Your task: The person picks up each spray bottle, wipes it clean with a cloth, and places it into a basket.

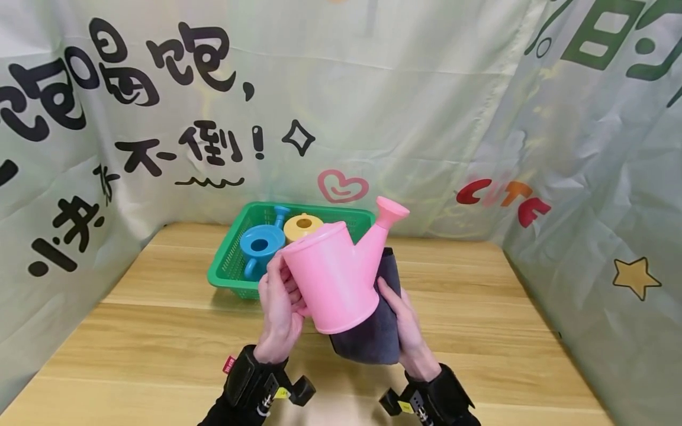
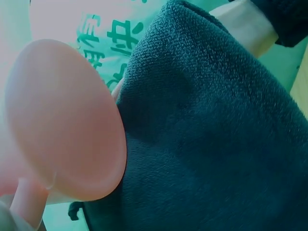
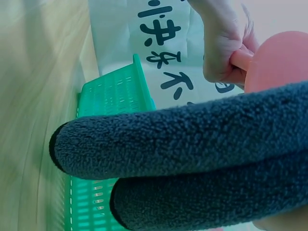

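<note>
A pink toy watering can (image 1: 333, 281) is held up over the table, tilted, its spout pointing up and to the right. My left hand (image 1: 279, 302) grips its handle; the right wrist view shows those fingers curled round the handle too. In my right hand (image 1: 410, 331) is a folded dark grey towel (image 1: 373, 337), held against the can's right side, below the spout. The towel (image 2: 207, 130) fills much of the left wrist view, beside the can's round base (image 2: 67, 120). From the right wrist, the folded layers of towel (image 3: 183, 139) hide most of the right hand.
Behind the can, a green plastic basket (image 1: 224, 266) stands at the back of the wooden table (image 1: 469, 307). Inside it lie a blue toy watering can (image 1: 261, 239) and a yellow one (image 1: 311, 223). Printed cloth (image 1: 426, 118) hangs round the table's back and sides.
</note>
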A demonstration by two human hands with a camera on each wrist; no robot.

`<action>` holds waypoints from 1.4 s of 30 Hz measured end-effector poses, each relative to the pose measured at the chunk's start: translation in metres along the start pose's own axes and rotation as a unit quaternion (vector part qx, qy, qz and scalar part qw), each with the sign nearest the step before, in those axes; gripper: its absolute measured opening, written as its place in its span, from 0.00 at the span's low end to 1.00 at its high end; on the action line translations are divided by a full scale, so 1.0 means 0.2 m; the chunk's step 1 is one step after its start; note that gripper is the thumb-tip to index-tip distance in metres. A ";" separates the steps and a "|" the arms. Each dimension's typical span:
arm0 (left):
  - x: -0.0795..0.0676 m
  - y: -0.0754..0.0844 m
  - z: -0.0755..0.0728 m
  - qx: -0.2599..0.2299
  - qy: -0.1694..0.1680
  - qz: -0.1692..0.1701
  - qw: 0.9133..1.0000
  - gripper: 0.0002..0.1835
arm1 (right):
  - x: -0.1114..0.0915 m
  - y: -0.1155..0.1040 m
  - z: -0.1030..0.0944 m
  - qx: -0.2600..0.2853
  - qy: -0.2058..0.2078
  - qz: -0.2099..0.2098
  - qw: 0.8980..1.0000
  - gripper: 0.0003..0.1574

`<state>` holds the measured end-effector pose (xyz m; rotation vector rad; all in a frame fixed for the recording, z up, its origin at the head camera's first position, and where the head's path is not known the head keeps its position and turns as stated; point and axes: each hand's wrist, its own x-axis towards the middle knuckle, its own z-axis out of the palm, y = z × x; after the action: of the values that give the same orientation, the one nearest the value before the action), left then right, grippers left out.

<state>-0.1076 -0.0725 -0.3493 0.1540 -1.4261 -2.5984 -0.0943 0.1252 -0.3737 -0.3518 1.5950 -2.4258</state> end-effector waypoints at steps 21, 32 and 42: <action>0.04 0.11 -0.05 -0.089 0.034 0.232 0.968 0.24 | 0.01 -0.06 -0.03 0.006 0.106 0.005 0.994 0.18; 0.08 0.16 -0.08 -0.129 0.054 0.318 0.938 0.25 | 0.00 -0.11 -0.08 0.027 0.110 -0.029 0.993 0.16; 0.08 0.17 -0.07 -0.073 0.002 0.320 0.945 0.24 | -0.01 -0.14 -0.09 0.036 0.120 -0.039 0.991 0.15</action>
<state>-0.1172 -0.1059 -0.3282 -0.2794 -1.0414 -2.1356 -0.0999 0.1513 -0.3552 -0.1131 1.6068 -2.6631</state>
